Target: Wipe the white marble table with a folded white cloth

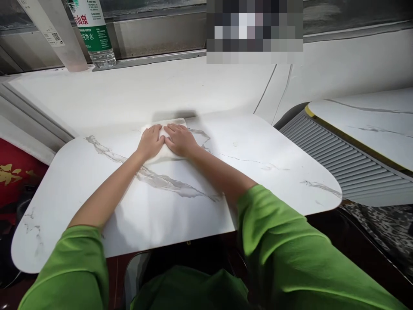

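A folded white cloth lies on the white marble-patterned table, close to its far edge by the wall. My left hand is pressed flat on the left part of the cloth, fingers stretched out. Beside it, my right hand rests flat on the right part, its fingers also extended. The two thumbs nearly meet in the middle. Both palms cover much of the cloth, and neither hand grips it.
On the window ledge at the upper left stand a water bottle with a green and white label and a frosted tall container. A second marble-patterned table with ribbed grey sides is at the right. Something red is at the left.
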Motion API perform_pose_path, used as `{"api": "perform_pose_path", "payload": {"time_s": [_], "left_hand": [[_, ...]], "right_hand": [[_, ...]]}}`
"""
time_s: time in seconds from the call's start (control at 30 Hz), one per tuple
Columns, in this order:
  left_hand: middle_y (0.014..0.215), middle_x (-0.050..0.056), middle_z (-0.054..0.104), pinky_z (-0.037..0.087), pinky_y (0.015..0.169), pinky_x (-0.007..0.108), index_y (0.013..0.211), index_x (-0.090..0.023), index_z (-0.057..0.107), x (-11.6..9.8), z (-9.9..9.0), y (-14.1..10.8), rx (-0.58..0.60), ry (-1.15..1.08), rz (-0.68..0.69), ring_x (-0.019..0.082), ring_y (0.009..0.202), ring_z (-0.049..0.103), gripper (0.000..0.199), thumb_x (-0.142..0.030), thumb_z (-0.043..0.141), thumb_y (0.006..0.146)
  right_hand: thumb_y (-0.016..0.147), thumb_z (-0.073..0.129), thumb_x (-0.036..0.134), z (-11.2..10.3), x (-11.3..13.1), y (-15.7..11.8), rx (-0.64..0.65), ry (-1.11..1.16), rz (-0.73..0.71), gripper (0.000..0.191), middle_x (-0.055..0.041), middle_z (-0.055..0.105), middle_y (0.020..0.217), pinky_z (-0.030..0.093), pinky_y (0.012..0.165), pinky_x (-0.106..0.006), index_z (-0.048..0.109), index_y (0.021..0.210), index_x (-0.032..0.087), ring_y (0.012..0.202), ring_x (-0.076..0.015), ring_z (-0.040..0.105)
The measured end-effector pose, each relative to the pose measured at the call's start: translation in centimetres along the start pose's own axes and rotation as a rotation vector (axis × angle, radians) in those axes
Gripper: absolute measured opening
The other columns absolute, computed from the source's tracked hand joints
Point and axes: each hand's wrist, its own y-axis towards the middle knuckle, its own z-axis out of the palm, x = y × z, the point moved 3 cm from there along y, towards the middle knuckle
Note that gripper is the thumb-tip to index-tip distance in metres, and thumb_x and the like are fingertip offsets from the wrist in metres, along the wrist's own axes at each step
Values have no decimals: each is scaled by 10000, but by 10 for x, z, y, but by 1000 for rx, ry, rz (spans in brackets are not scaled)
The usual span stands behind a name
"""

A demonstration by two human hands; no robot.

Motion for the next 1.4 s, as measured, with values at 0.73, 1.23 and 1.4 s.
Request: {"api": "perform_pose_path", "payload": {"time_s": [0.73, 1.23, 1.4], "left_hand": [[1590, 152, 368, 192, 1237, 523, 1482, -118, 379, -7, -22, -149, 87, 83, 153, 278, 1499, 287, 519, -306, 257, 1014], [1525, 146, 459, 261, 1205, 534, 1411, -123, 437, 40, -40, -167, 39, 147, -59, 279, 1449, 373, 500, -255, 245, 968], [1453, 141, 534, 336, 1167, 443, 1331, -129, 522, 88, -38, -62, -11, 86, 10, 257, 1374, 462, 488, -217, 292, 909]], "right_hand": [[983, 330, 281, -12, 103, -114, 123, -155, -90, 621, -286, 394, 1533, 248, 1194, -541, 390, 1469, -100, 1444, -400, 351], [947, 384, 276, 16, 144, -80, 0, -43, -249, 572, -263, 508, 1455, 275, 1160, -513, 493, 1394, -66, 1351, -373, 442], [950, 379, 209, 39, 111, 15, -50, -42, -130, 479, -253, 585, 1354, 302, 1108, -473, 544, 1326, -38, 1274, -338, 492]]}}
